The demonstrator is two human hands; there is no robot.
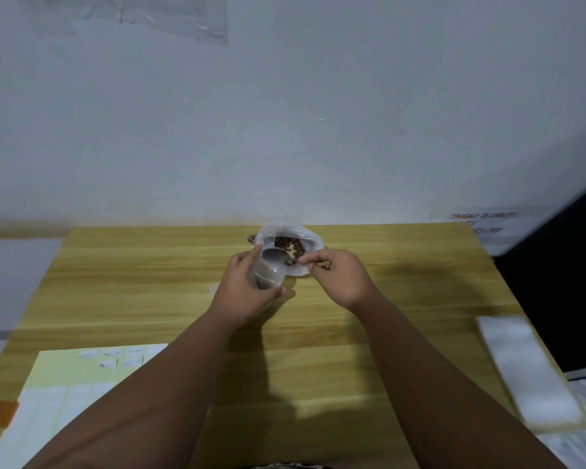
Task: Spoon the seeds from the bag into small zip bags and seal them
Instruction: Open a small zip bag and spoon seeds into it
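Nearest, pale yellow paper sheet [65, 374] left, white stack [528, 367] right; my left hand [246, 289] grips small clear zip bag [268, 277]; right hand [340, 275] pinches grey spoon [274, 255].

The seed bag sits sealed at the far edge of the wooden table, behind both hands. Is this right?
Not quite. The seed bag is open, not sealed: the head view shows brown seeds in its mouth. It sits at the far edge of the wooden table, behind the left hand and right hand.
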